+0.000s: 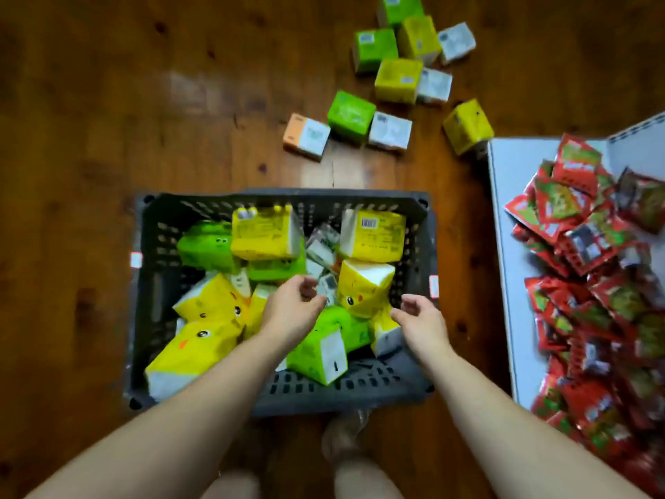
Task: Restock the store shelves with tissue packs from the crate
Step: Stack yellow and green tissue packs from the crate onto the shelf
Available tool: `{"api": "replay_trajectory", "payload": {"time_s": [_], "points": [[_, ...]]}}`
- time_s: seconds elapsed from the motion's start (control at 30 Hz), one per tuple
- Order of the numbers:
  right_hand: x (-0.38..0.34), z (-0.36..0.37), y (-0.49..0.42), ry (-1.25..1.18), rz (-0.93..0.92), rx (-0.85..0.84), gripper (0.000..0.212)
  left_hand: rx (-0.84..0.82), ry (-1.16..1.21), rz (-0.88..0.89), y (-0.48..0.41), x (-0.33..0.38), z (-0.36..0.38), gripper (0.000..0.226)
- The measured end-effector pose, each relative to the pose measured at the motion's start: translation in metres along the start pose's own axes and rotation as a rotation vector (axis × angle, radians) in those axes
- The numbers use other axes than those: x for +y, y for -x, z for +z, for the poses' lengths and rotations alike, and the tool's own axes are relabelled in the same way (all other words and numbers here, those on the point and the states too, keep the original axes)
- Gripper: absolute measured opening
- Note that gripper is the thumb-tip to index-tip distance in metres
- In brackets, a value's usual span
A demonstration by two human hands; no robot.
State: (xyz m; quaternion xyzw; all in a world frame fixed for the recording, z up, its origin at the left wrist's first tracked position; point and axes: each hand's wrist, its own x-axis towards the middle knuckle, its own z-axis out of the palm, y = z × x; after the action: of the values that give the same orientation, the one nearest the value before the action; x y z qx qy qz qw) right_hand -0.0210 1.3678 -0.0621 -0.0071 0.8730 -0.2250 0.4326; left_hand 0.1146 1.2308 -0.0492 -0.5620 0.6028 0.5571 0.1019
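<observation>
Floorboards [108,138] under crate [324,196]. Your left hand [295,306] and right hand [419,318] hung loosely curled, empty; yellow tissue pack [363,286] sat between them, nearer the right.

Crate at centre on the floor, shelf to the right.
The crate [324,390] stands on the floor [108,138] directly before the person, with tissue packs [266,237] heaped inside it. Over its near half are the left hand [291,304], at the middle, and the right hand [419,318], by the right wall. Beyond the crate, rightward, loose packs [351,111] lie scattered on the floor. A shelf [511,210] at far right carries piled packets [593,246].
</observation>
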Motion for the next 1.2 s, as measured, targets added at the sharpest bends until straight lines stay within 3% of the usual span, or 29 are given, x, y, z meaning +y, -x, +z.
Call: {"api": "replay_trajectory", "payload": {"time_s": [0.13,0.27,0.43,0.67,0.8,0.87,0.93,1.03,1.2], "points": [[0.036,0.042,-0.071,-0.044,0.077,-0.03,0.072,-0.084,0.074,-0.06,-0.078,-0.033,0.053,0.04],[0.045,0.065,-0.11,-0.09,0.027,-0.001,0.101,-0.175,0.217,-0.074,-0.128,-0.041,0.086,0.051],[0.035,0.067,-0.11,-0.08,0.002,-0.004,0.077,-0.236,0.277,-0.067,-0.122,-0.035,0.099,0.044],[0.005,0.019,-0.018,-0.298,0.031,-0.068,0.07,-0.257,0.296,-0.057,-0.031,0.01,0.045,0.041],[-0.039,-0.037,0.056,-0.696,0.016,-0.119,0.058,-0.205,0.363,-0.133,0.034,0.06,0.004,0.061],[-0.063,-0.065,0.095,-0.899,0.032,-0.172,0.051,-0.295,0.374,-0.134,0.072,0.089,-0.014,0.077],[-0.083,-0.088,0.131,-1.047,0.019,-0.199,0.061,-0.44,0.493,-0.068,0.111,0.118,-0.026,0.068],[-0.103,-0.121,0.195,-1.155,-0.043,-0.145,0.079,-0.57,0.62,0.084,0.168,0.161,-0.038,0.056],[-0.091,-0.179,0.311,-1.358,-0.213,0.135,0.071,-0.667,0.445,0.319,0.273,0.219,-0.055,0.052]]}}
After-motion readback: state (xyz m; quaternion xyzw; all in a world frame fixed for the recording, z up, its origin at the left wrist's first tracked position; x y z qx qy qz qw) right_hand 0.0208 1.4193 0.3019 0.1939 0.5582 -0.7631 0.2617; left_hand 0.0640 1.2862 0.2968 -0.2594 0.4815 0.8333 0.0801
